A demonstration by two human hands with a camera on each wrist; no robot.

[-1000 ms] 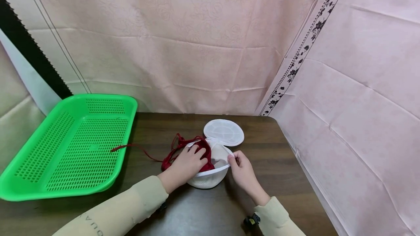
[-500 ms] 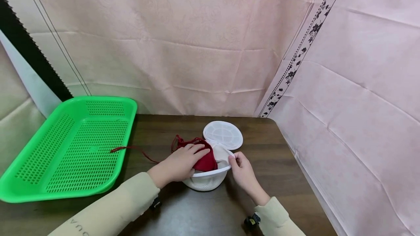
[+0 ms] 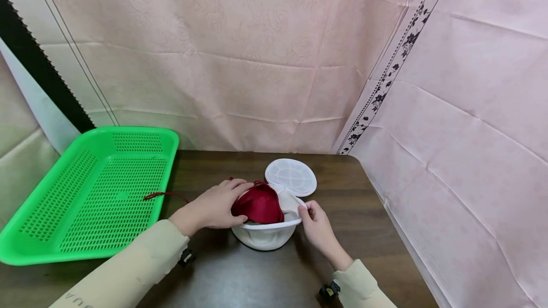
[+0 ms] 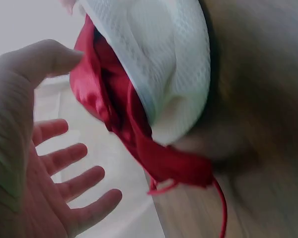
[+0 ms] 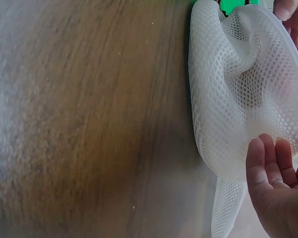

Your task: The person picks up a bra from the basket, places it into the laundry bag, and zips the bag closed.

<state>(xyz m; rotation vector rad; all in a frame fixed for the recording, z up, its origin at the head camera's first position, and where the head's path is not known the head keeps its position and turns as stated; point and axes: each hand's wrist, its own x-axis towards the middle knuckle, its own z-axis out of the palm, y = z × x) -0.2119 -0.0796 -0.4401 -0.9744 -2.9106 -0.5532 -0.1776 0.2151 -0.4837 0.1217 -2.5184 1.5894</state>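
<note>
A red bra (image 3: 259, 203) with thin straps sits in the mouth of a white mesh laundry bag (image 3: 261, 240); in the left wrist view, part of the bra (image 4: 159, 161) hangs over the rim. My left hand (image 3: 216, 206) is beside it on the left, thumb and fingers spread apart; whether the thumb touches the fabric cannot be told. My right hand (image 3: 318, 225) pinches the bag's rim on the right between thumb and fingers. From the right wrist, the bag's mesh side (image 5: 238, 109) shows past the fingers. The bag's round lid (image 3: 291, 176) lies folded back behind it.
A green perforated basket (image 3: 92, 253) stands on the left of the brown wooden table (image 3: 239, 277). One red strap end (image 3: 160, 195) reaches across its right rim. Pale patterned cloth (image 3: 257, 84) hangs behind the table.
My left hand has drawn back leftward off the bra, and its fingers have spread. The bra's smooth cup now shows in the bag's mouth. The right hand stays at the rim.
</note>
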